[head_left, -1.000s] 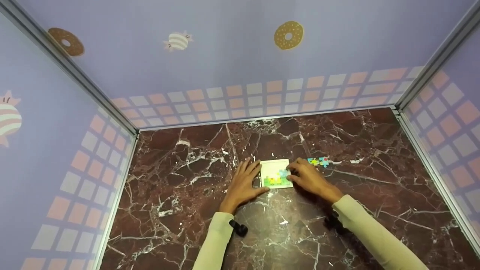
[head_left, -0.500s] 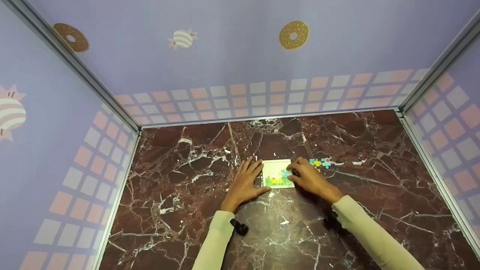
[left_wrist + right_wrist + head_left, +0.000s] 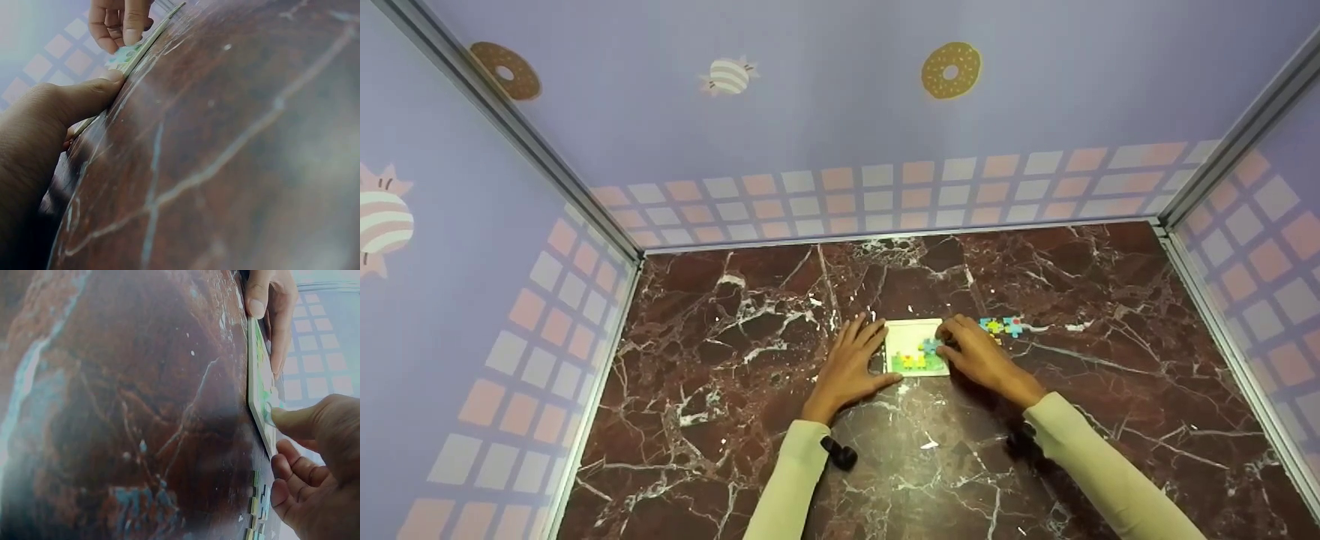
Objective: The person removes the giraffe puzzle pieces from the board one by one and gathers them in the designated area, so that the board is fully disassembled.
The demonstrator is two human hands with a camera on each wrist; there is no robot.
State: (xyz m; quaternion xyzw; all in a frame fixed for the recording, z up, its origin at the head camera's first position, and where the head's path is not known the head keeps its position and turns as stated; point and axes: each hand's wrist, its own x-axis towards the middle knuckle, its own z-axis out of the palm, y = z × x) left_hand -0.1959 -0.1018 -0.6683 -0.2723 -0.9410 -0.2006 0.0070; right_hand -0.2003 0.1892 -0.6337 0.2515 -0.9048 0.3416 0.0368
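A small square jigsaw board [image 3: 904, 335] lies flat on the marble-patterned table, with green and yellow pieces [image 3: 911, 362] along its near side. My left hand [image 3: 851, 367] rests at its left side, fingers spread straight along the left edge and thumb at the near edge. Over the right part of the board, my right hand [image 3: 979, 356] pinches a blue puzzle piece [image 3: 930, 346] between thumb and fingers. The right wrist view shows the right thumb [image 3: 295, 419] low over the board's surface; the fingers partly hide the piece.
Several loose puzzle pieces [image 3: 1001, 326], blue and yellow with a red spot, lie on the table just beyond the right hand. White scraps [image 3: 930, 445] are scattered about. Purple panels [image 3: 840, 112] wall in the table at the back and both sides.
The blue piece at my right fingertips has shifted slightly and its outline shows more clearly over the board. Both hands stay nearly in place; the head view has moved a little.
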